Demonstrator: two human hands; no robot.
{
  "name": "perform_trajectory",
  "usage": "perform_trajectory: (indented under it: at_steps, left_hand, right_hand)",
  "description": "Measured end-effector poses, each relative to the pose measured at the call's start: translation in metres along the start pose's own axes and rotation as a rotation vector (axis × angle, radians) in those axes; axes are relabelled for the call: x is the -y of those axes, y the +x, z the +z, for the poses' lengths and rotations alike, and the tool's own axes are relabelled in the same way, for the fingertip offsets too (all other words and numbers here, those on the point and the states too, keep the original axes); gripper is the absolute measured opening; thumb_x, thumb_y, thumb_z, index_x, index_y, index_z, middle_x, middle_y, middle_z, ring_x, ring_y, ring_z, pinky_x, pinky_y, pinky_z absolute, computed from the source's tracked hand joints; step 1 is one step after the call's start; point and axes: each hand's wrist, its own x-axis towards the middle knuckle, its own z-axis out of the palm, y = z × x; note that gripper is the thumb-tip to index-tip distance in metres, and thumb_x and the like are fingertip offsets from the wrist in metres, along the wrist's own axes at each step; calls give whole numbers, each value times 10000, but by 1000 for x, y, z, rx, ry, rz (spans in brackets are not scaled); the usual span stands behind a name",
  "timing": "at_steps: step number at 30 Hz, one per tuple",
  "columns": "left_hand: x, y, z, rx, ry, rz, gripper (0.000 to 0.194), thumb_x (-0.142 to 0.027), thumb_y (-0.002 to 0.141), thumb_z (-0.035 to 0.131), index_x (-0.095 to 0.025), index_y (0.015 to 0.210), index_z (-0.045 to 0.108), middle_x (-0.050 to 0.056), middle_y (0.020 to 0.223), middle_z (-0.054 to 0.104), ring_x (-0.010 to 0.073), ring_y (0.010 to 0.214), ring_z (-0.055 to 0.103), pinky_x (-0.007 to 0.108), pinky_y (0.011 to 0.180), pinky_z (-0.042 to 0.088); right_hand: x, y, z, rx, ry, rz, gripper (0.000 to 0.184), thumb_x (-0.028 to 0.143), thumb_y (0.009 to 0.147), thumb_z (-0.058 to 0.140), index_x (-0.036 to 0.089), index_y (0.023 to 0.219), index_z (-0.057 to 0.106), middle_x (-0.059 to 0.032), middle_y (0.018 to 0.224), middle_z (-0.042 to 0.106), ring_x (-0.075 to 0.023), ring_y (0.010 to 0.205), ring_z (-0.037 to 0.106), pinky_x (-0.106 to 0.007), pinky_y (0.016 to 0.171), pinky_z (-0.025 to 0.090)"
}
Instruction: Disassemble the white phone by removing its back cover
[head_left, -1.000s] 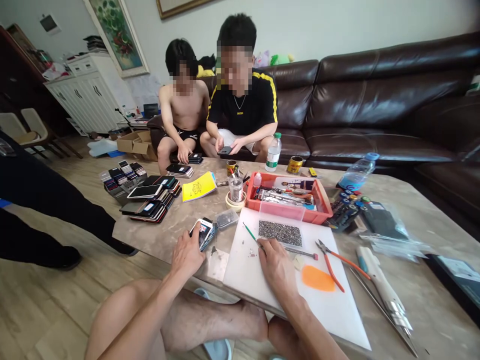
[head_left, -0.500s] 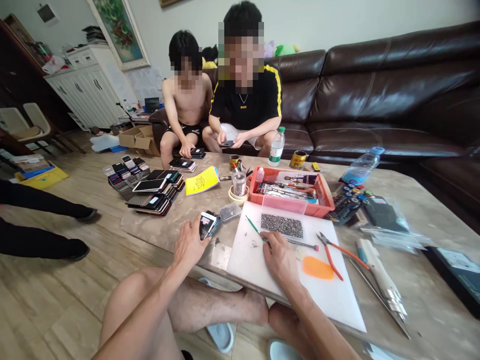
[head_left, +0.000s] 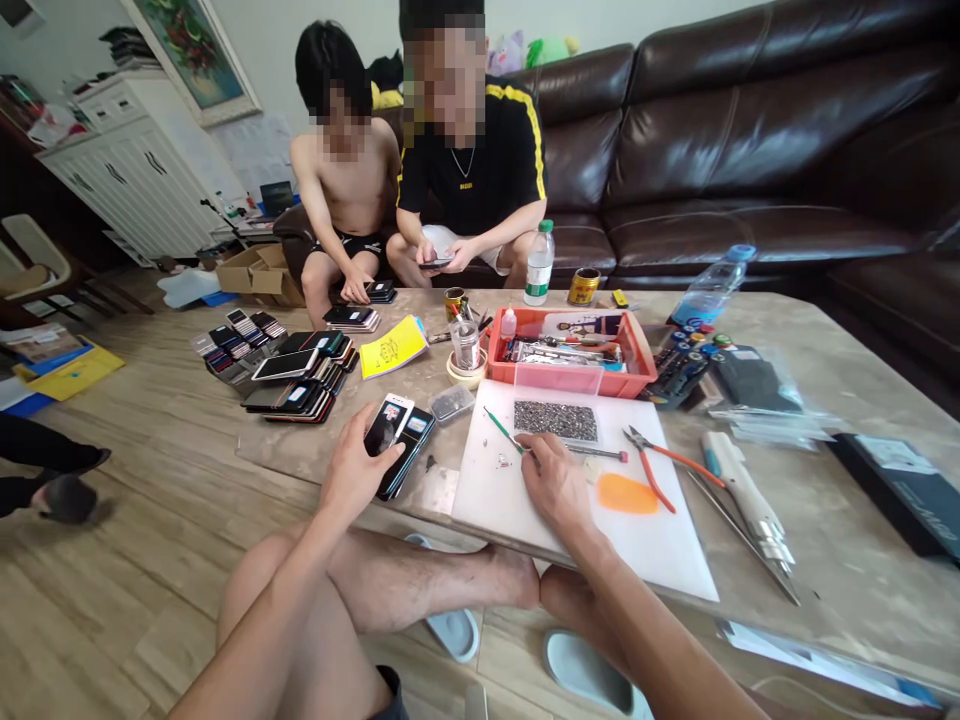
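My left hand (head_left: 352, 470) grips a phone with a white frame (head_left: 388, 422), lifting it off a small stack of phones (head_left: 409, 445) at the near edge of the table. My right hand (head_left: 551, 485) rests on the white mat (head_left: 660, 545) with its fingers curled by a thin green-handled tool (head_left: 499, 430); whether it holds the tool I cannot make out. A patch of tiny screws (head_left: 555, 420) lies just beyond its fingertips. An orange pick (head_left: 626, 494) and red-handled pliers (head_left: 652, 470) lie to its right.
A red tray (head_left: 637, 365) of tools sits behind the mat, stacks of phones (head_left: 296, 385) at the left, bottles (head_left: 538, 265) at the back. Two people sit on the brown sofa (head_left: 750, 150) handling phones. A white tool (head_left: 742, 495) and tweezers (head_left: 739, 540) lie at the right.
My left hand has lifted and tilted the top phone away from the stack. The view has swung left and down. A person's legs at the left have moved away.
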Motion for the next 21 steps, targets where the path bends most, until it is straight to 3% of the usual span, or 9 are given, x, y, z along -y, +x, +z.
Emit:
perform_trajectory:
  at_steps: [4, 6, 7, 10, 13, 17, 19, 21]
  left_hand:
    - [-28, -26, -5, -20, -41, 65, 795, -312, 800, 787, -255, 1523, 462, 112, 1360, 593, 290, 1257, 596, 456, 1131, 455]
    - [-45, -45, 2, -12, -32, 102, 811, -290, 789, 790, -284, 1526, 451, 91, 1289, 582, 282, 1223, 601, 451, 1095, 484]
    - [-54, -55, 7, -8, -26, 116, 818, -287, 792, 786, -294, 1533, 437, 87, 1269, 569, 283, 1216, 600, 451, 1073, 500]
    - [-79, -84, 27, 27, -5, 137, 852, -290, 795, 786, -297, 1556, 402, 109, 1282, 526, 320, 1228, 585, 475, 1008, 534]
    - [-98, -107, 48, 155, -24, 118, 868, -283, 792, 784, -311, 1568, 396, 127, 1304, 502, 351, 1218, 587, 503, 969, 543]
    - [-108, -126, 64, 374, -246, 69, 908, -221, 764, 783, -354, 1570, 388, 97, 1365, 494, 306, 1229, 589, 458, 1031, 505]
    - [-108, -128, 66, 466, -441, -25, 918, -247, 777, 785, -361, 1583, 361, 81, 1358, 511, 253, 1132, 625, 399, 986, 520]
    - [-108, -127, 66, 540, -621, -150, 878, -305, 834, 759, -348, 1601, 334, 47, 1207, 572, 176, 918, 635, 318, 848, 532]
  right_hand:
    - [11, -3, -12, -125, 161, -8, 292, 230, 992, 446, 209, 1083, 723, -98, 1055, 726, -251, 1015, 671, -393, 944, 519]
    - [24, -12, -22, -132, 326, 76, 260, 310, 996, 494, 218, 1049, 731, -92, 1028, 738, -252, 989, 680, -398, 923, 530]
    - [32, -20, -27, -86, 435, 152, 256, 357, 993, 530, 216, 1054, 734, -89, 1011, 744, -250, 961, 685, -392, 898, 538]
    - [58, -46, -41, 217, 837, 393, 380, 506, 975, 609, 198, 1169, 719, -75, 988, 752, -222, 871, 692, -349, 817, 555]
    - [75, -69, -53, 381, 1016, 454, 389, 538, 954, 635, 177, 1062, 729, -42, 910, 714, -198, 855, 649, -307, 794, 529]
    - [71, -85, -69, 320, 1013, 595, 368, 512, 921, 681, 157, 824, 692, 3, 748, 601, -142, 716, 540, -256, 668, 456]
    - [63, -91, -78, 327, 1107, 673, 384, 536, 903, 707, 154, 864, 708, 0, 756, 609, -142, 693, 553, -267, 665, 480]
    - [55, -98, -85, 336, 1216, 715, 398, 553, 896, 724, 156, 926, 732, -18, 800, 646, -154, 708, 594, -291, 691, 522]
